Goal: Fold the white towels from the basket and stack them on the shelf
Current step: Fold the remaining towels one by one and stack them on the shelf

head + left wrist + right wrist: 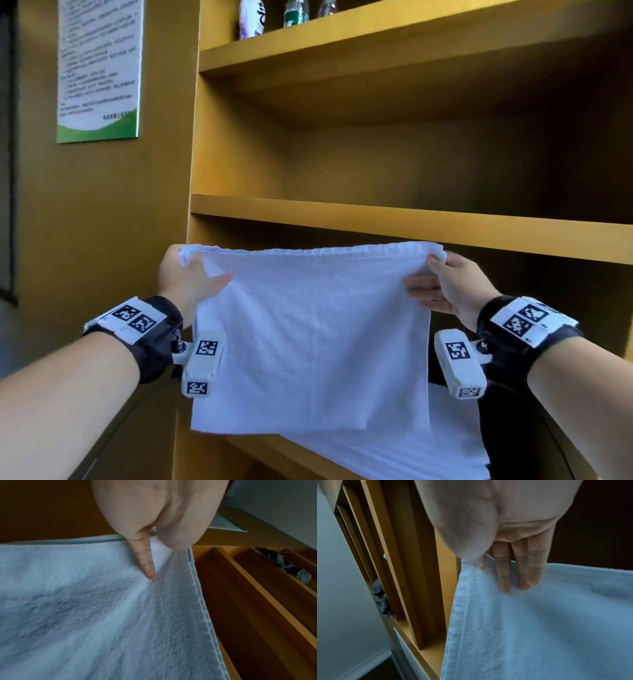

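A white towel (308, 329) hangs in the air in front of the yellow shelf unit (376, 219), folded over and stretched by its top edge. My left hand (186, 274) pinches the top left corner, with a finger (147, 566) pressed on the cloth (102, 615). My right hand (448, 281) pinches the top right corner; its fingers (518, 573) lie flat on the towel (539, 628). Behind and below the held towel, folded white towels (411, 448) lie on the lower shelf board (260, 448).
The shelf compartment (445, 164) above the held towel holds nothing that I can see. Bottles (274, 15) stand on the top shelf. A printed notice (99, 68) hangs on the wall to the left. The basket is out of view.
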`<state>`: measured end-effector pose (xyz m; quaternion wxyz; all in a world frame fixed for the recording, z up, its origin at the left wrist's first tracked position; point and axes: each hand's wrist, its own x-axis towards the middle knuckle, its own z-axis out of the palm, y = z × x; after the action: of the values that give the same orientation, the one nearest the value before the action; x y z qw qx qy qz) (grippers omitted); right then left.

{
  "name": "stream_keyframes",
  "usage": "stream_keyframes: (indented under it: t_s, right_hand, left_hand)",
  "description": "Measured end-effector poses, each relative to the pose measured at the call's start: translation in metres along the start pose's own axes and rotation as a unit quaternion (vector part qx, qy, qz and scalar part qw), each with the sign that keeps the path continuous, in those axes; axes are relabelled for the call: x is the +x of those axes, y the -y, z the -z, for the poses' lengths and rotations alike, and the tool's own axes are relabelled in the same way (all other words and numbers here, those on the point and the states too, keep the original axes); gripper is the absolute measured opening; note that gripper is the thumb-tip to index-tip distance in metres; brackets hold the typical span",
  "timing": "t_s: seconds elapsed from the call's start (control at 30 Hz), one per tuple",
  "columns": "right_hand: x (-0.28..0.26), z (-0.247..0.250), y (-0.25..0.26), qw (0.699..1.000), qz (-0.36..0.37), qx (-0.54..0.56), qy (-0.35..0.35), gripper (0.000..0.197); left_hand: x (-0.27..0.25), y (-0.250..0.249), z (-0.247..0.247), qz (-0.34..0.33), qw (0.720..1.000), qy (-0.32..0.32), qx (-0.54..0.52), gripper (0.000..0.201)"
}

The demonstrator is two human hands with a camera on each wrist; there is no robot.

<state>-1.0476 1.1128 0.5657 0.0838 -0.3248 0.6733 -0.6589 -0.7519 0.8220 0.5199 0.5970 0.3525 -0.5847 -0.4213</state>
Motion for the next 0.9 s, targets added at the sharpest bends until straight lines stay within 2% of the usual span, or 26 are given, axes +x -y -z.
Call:
stream_keyframes:
  t_s: [0.1,0.2,0.33,0.47,0.67,0.9]
  right_hand:
    - [-0.004,0.008,0.000,0.999,0.035,-0.014,-0.011,0.028]
    - [-0.005,0.014,-0.005,0.998,0.062,-0.030,-0.011,0.030]
    - [0.001,0.024,-0.016,0.994,0.099,-0.051,-0.020,0.027]
    - [0.014,0.034,-0.030,0.990,0.118,-0.066,-0.035,0.023]
    - [0.031,0.050,-0.054,0.988,0.112,-0.094,-0.059,0.035]
    - [0.055,0.071,-0.074,0.987,0.102,-0.079,-0.094,0.033]
  left_hand:
    - [0.003,-0.004,-0.017,-0.018,0.996,0.032,-0.075,0.020]
    - [0.007,-0.006,-0.031,-0.001,0.995,0.068,-0.068,0.030]
    - [0.013,0.002,-0.056,-0.036,0.995,0.077,-0.059,0.019]
    - [0.019,0.013,-0.087,-0.102,0.992,0.075,-0.022,0.034]
    - [0.024,0.024,-0.132,-0.138,0.985,0.099,0.021,0.021]
    - [0.028,0.029,-0.183,-0.170,0.975,0.140,-0.007,0.016]
